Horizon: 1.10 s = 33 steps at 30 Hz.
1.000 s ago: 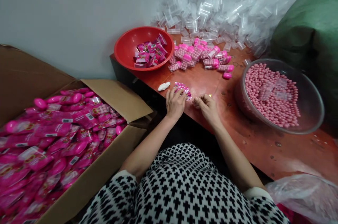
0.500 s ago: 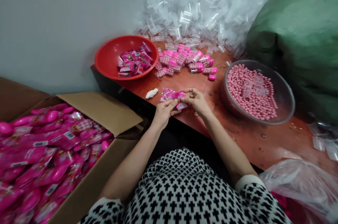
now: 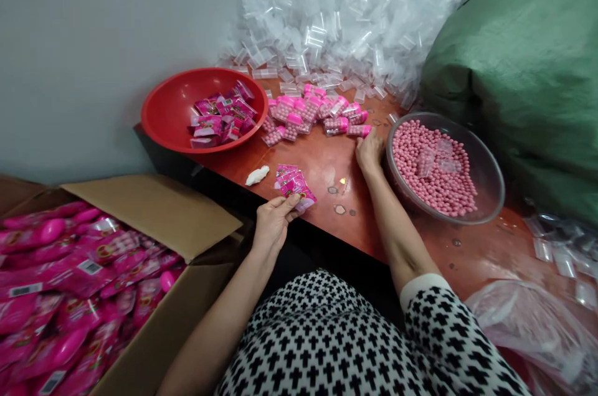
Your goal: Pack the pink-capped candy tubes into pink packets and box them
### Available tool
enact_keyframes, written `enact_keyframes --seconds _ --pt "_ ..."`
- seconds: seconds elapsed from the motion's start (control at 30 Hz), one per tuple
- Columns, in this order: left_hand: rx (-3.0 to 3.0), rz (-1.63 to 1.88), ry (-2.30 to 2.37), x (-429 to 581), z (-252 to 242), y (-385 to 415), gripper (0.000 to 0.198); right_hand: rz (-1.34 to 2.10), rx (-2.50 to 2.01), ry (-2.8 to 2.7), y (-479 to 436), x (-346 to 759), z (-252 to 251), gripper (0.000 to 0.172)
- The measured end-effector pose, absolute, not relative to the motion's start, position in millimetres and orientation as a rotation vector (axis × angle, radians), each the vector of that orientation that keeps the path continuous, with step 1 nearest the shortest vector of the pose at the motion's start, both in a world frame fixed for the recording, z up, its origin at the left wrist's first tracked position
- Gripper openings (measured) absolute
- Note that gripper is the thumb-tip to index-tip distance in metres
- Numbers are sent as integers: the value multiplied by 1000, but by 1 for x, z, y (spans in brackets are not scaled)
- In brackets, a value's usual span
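My left hand (image 3: 275,218) pinches the lower edge of a pink printed plastic packet (image 3: 297,186) between thumb and fingers, at the table's front edge. The packet lies flat and fanned out, with a second one seeming to be under it. Further back, my right hand (image 3: 370,152) has its fingers curled down at the right end of a pile of small clear bottles (image 3: 311,108) with pink caps and pink beads inside. Its fingertips are mostly hidden, close to the nearest bottle (image 3: 359,130). A crumpled white scrap (image 3: 256,175) lies left of the packet.
A red bowl (image 3: 156,113) holds pink packets at the back left. Right of my hand stands a clear basin (image 3: 495,193) of pink beads. Empty clear tubes (image 3: 322,22) heap against the wall beside a green sack (image 3: 523,66). An open carton (image 3: 154,203) of filled pink packs sits at left.
My right hand has let go of the packet and moved back and right to the bottle pile. The loose pink cap there no longer shows. My left hand still holds the packet.
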<state>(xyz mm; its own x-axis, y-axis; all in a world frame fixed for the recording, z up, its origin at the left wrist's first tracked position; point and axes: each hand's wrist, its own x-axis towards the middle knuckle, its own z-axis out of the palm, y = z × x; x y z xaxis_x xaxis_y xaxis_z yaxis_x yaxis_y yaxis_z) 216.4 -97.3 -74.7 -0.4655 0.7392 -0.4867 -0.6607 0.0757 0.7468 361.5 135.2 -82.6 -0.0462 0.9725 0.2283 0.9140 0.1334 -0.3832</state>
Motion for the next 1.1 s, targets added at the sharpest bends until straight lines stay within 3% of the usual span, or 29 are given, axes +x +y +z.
enact_keyframes --seconds 0.1,0.27,0.4,0.5,0.7,0.8,0.93,1.0,1.1 --pt "45 1668 1233 214 -76 -98 34 110 -1812 -2155 99 359 -78 36" --pt "-27 1653 1196 212 -81 -99 35 310 -1882 -2457 43 367 -53 51" --pt "-44 1646 1165 211 -78 -106 24 233 -1458 -2709 47 377 -43 37" --pt "-74 1656 1136 210 -72 -112 14 208 -1071 -2910 56 376 -45 38" --pt "-158 1681 1110 212 -69 -111 6 197 -1261 -2894 52 376 -56 31" --pt "-207 1693 1075 216 -70 -107 9 580 -1384 -2594 30 383 -59 19" --pt "-245 1733 993 224 -69 -102 17 1439 -1247 -1897 -26 386 -59 27" --pt "-239 1736 961 228 -69 -100 19 1610 -1166 -1721 -53 384 -59 29" --pt "-224 1739 913 234 -69 -97 21 1596 -1154 -1688 -78 378 -58 29"
